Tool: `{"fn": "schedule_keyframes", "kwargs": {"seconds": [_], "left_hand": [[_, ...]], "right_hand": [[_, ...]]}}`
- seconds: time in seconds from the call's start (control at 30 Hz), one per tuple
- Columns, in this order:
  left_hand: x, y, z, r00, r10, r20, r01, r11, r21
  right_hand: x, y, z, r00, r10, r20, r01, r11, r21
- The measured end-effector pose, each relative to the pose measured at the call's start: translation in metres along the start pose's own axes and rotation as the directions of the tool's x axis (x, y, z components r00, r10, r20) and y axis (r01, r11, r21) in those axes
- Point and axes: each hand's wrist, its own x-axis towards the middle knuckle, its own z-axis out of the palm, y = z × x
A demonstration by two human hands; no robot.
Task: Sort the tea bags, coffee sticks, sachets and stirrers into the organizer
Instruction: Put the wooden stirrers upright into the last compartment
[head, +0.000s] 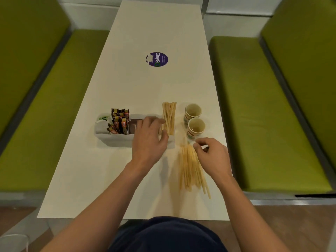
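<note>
A long white table (156,30) runs away between two olive-green upholstered benches (45,106) (263,115), one on each side, with one round purple sticker (157,59) on the tabletop farther off.

Near the person stands one white plastic organizer (118,140), holding four kinds of things side by side. Green-and-white tea bags (103,118) are at its left end, then upright brown-and-orange coffee sticks (119,122), then dark brown sachets (133,125). At its right end is a bundle of pale wooden standing stirrers (169,113). The pieces overlap too much to count. Two empty paper cups (193,112) (196,127) stand just right of the organizer, touching each other.

The left hand (148,140) hangs over the sachet compartment. Its forefinger and thumb touch the left edge of the standing stirrers, but I cannot tell whether it grips or only steadies them.

A blurred heap of pale wooden loose stirrers (189,170) lies flat on the table in front of the cups. The right hand (212,155) is beside it, fingers curled, its fingertips pinching the heap's far ends.
</note>
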Motion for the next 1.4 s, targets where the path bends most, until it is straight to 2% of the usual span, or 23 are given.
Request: {"fn": "schedule_keyframes", "kwargs": {"seconds": [0.07,0.13,0.27,0.5,0.7,0.93,1.13,1.23,1.4], "left_hand": [[-0.025,0.01,0.005,0.981,-0.107,0.161,0.117,0.991,-0.06],[-0.045,0.015,0.018,0.938,-0.206,0.279,0.227,0.973,-0.044],[-0.063,0.023,0.046,0.854,-0.337,0.396,0.335,0.939,0.077],[-0.059,0.046,0.067,0.828,-0.421,0.371,0.366,0.906,0.212],[-0.052,0.04,0.066,0.771,-0.512,0.38,0.535,0.843,0.051],[-0.045,0.034,0.056,0.731,-0.512,0.451,0.603,0.794,-0.076],[-0.046,0.031,0.031,0.789,-0.389,0.475,0.547,0.797,-0.256],[-0.036,0.029,0.013,0.823,-0.353,0.446,0.529,0.761,-0.375],[0.003,0.027,-0.019,0.915,-0.314,0.255,0.403,0.765,-0.502]], "right_hand": [[-0.006,0.022,0.003,0.997,0.057,0.051,-0.053,0.996,-0.07],[-0.012,0.038,0.008,0.99,0.098,0.099,-0.085,0.988,-0.125],[-0.015,0.047,0.017,0.988,0.112,0.105,-0.092,0.98,-0.177],[-0.005,0.04,0.028,0.988,0.106,0.114,-0.079,0.972,-0.219],[0.001,0.04,0.027,0.978,0.17,0.125,-0.153,0.98,-0.13],[0.0,0.04,0.022,0.964,0.208,0.167,-0.218,0.975,0.048],[0.0,0.04,0.018,0.965,0.166,0.203,-0.205,0.96,0.192],[-0.001,0.039,0.015,0.968,0.152,0.201,-0.206,0.937,0.282],[-0.005,0.02,0.002,0.98,0.114,0.162,-0.176,0.877,0.448]]}}
